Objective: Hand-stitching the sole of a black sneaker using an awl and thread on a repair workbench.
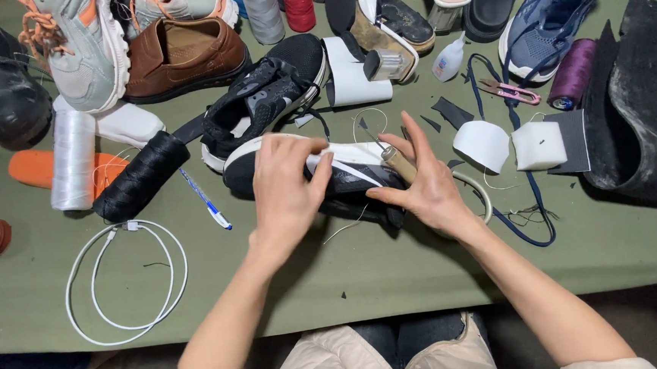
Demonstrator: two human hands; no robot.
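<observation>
Left hand: centre of frame, palm down on the black-and-white sneaker, fingers curled over its upper and clamped on it.
Right hand: just right of centre, closed around a wooden-handled awl, index finger extended along the shoe.
Sneaker: lies on its side on the green table, centre of frame, sole edge toward the top.
Thread: pale strand loops up from the awl tip; another trails below the shoe.
Nearby: second black sneaker just above; black thread spool and white cable at left; white foam pieces at right.
Risk 1: awl tip sits near the left fingers; a slip off the sole edge could jab them.
Risk 2: loose thread could snag or knot on the handle.
</observation>
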